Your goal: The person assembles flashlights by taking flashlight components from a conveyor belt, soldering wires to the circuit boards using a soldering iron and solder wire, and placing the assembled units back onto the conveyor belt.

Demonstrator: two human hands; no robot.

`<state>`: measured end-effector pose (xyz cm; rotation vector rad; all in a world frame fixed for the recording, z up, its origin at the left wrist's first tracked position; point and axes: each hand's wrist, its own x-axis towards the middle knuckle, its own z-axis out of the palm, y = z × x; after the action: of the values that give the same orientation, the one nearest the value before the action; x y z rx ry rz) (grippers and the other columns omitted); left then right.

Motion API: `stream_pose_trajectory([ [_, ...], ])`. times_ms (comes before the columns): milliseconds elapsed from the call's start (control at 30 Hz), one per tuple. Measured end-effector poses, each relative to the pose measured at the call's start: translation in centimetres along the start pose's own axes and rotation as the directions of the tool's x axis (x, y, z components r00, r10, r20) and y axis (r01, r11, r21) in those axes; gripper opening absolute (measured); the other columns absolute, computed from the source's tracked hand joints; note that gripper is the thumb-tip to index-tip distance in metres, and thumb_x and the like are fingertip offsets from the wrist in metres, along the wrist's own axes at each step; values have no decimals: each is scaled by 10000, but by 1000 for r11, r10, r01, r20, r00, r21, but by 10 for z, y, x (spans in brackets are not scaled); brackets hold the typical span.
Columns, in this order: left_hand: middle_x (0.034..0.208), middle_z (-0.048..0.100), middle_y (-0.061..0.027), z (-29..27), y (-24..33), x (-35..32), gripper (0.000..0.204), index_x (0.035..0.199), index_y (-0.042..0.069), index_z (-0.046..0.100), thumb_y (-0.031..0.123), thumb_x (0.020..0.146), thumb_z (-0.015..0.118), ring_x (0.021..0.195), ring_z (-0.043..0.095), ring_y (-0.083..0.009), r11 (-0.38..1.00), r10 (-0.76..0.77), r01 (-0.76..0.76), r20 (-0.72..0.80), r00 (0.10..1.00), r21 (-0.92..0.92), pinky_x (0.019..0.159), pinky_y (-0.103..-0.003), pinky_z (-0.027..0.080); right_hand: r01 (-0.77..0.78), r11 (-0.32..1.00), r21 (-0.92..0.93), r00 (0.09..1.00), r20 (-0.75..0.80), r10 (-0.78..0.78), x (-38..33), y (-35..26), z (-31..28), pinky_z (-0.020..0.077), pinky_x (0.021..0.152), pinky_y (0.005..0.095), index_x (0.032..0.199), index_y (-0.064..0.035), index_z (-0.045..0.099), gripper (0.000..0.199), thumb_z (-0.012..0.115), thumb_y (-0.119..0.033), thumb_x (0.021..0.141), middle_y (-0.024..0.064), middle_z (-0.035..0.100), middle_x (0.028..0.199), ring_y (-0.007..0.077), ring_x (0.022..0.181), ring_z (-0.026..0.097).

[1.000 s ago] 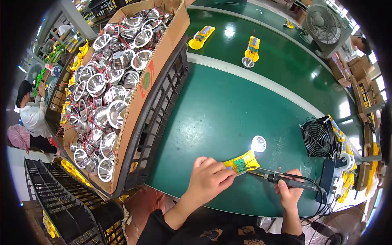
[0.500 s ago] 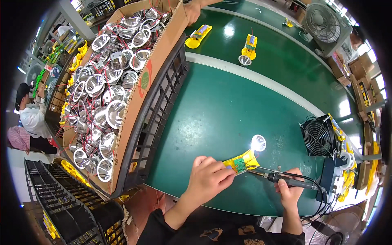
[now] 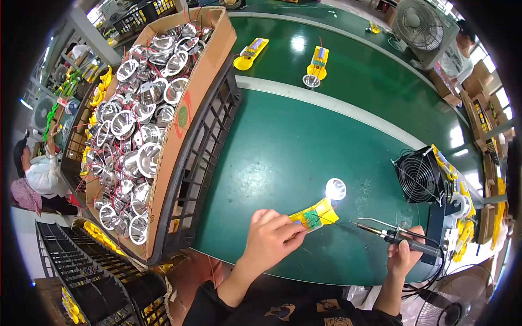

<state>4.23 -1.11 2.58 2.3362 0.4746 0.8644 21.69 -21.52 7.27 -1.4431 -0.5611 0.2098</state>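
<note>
My left hand [image 3: 272, 236] is closed on the near end of a yellow flashlight housing [image 3: 328, 212] and keeps it low over the green tabletop. A small green circuit board [image 3: 312, 219] with thin wires sits in the housing. Just beyond its far end a round silver reflector [image 3: 336, 189] shines with a lit lamp. In my right hand [image 3: 405, 251] is a soldering iron [image 3: 389, 235] with a thin metal tube along its shaft. Its tip points left toward the housing, a short gap away from the board.
A cardboard box [image 3: 209, 65] heaped with silver reflectors and red wires stands left in a black crate [image 3: 213, 136]. A small black fan [image 3: 417, 175] is at the right. Beyond, a green conveyor [image 3: 370, 76] carries yellow housings [image 3: 251, 54]. Black crates [image 3: 81, 271] stand lower left.
My right hand has drawn the soldering iron rightward, away from the circuit board. My left hand keeps its hold. Another person's hand at the box's far corner has gone from view.
</note>
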Motion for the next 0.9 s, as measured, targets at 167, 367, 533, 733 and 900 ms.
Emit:
stream_pose_trajectory([
  [167,560,494,33,4,1,1,124,646,127,624,97,566,714,570,458,-155,1000,0,-1,-29,1000,-19,628,-292,349,-34,997,66,998,-55,37,5,7,-10,356,328,167,807,-23,393,381,667,-278,734,37,466,588,80,396,458],
  [367,540,492,32,4,5,1,108,620,118,621,84,567,708,557,456,-149,1000,23,-22,-70,997,15,618,-294,342,-22,997,76,998,-53,26,22,16,-22,359,352,173,831,-32,409,256,612,-171,761,47,489,593,81,403,453],
  [533,857,564,-36,-10,20,0,333,909,108,599,176,602,709,808,517,-215,990,-141,141,40,989,-6,741,-334,398,38,999,-37,998,-47,-39,32,13,-43,373,403,174,848,-26,414,205,592,-66,755,60,514,606,74,463,466],
  [733,913,573,-71,-21,36,20,430,1012,104,585,263,626,687,852,534,-251,963,-188,127,258,948,237,756,-347,437,-1,998,60,994,-112,8,28,16,-66,378,402,182,849,-17,406,212,589,-63,753,68,505,601,86,456,470],
  [900,796,579,-115,-30,33,95,401,932,40,606,217,592,722,742,568,-268,943,-112,46,183,977,331,674,-329,461,29,999,27,999,-14,-29,23,27,-75,397,404,191,869,-9,404,201,555,-34,740,58,468,653,96,463,483],
])
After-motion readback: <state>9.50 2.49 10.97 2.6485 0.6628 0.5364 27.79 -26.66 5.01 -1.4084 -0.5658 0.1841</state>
